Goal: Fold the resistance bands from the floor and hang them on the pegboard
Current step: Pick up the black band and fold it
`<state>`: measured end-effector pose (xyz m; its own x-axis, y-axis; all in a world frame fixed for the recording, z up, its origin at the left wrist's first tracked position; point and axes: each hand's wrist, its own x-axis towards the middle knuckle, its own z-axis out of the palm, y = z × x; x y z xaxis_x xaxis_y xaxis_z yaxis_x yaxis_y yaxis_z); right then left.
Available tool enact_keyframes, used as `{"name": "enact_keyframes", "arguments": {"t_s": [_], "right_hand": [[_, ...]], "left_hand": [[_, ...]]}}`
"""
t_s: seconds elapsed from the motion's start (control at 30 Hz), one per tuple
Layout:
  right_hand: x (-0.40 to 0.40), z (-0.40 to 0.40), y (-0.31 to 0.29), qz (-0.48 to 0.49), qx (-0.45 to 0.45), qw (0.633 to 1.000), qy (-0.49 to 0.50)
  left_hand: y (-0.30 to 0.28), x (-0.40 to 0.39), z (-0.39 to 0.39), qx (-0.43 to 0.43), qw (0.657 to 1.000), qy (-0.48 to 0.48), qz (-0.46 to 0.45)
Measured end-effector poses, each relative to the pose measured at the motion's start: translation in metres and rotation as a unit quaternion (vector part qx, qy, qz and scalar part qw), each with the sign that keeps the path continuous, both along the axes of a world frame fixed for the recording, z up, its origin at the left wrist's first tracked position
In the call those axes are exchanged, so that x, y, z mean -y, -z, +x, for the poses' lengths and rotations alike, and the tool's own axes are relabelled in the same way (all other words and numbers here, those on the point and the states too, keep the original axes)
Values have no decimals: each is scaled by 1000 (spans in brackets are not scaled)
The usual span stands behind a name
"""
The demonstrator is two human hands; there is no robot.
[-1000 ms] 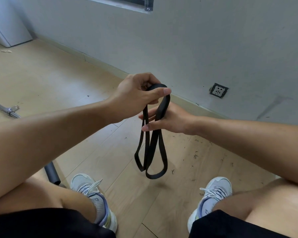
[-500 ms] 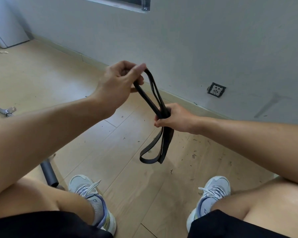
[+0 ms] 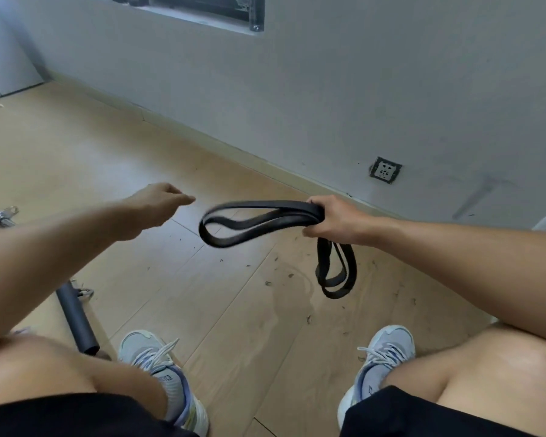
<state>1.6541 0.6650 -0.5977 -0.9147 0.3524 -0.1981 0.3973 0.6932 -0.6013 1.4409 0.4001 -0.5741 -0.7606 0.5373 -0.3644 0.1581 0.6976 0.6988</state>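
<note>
Far left on the wood floor point(image 3: 76, 146): a metal bar end point(image 3: 0, 214), then nearer, a dark foam-covered handle point(image 3: 76, 320) beside the left shoe point(image 3: 158, 370). Neither needed for this step.

Left hand point(image 3: 156, 203): off the band, reaching toward the free loop, holding nothing; fingers blurred, apparently loosely extended. Best used now to catch that loop end, not the middle strands.

Black resistance band point(image 3: 259, 219): in the air above the floor, between the hands, doubled over. One loop pointing left, blurred as if swinging; a second set of loops hanging below the right fist toward the floor.

Right hand point(image 3: 334, 220): fingers curled tight round the gathered middle of the band. Worth keeping firm so the layers stay stacked flat, not twisted.

To fold well: take the left loop, bring it across to the fist, line it up with the hanging loops, flatten the strands together. Likely risk: rubber springing open if the grip loosens.

Right of the band: right shoe point(image 3: 382, 357); wall socket point(image 3: 385, 170) far right. Pegboard possibly the dark panel point(image 3: 202, 7) at top; cannot tell.
</note>
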Motion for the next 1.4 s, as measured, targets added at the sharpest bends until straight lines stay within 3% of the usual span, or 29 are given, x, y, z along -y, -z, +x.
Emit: {"name": "enact_keyframes", "arguments": {"t_s": [0.07,0.23,0.4,0.67,0.77,1.4], "right_hand": [[6,-2,-2,27,12,999,-24],[29,-10,-4,73,94,988,-98],[40,-13,-12,22,88,990,-108],[48,-13,-17,-62,73,989,-112],[49,-14,-18,-63,80,988,-117],[51,-14,-16,-13,40,991,-126]], "left_hand": [[0,-5,11,-56,996,55,-29],[-7,-37,62,-106,964,237,-64],[1,-59,98,-69,938,319,-117],[-1,-66,92,-62,950,293,-86],[-4,-64,89,-24,954,288,-73],[-2,-63,94,6,957,286,-49]]}}
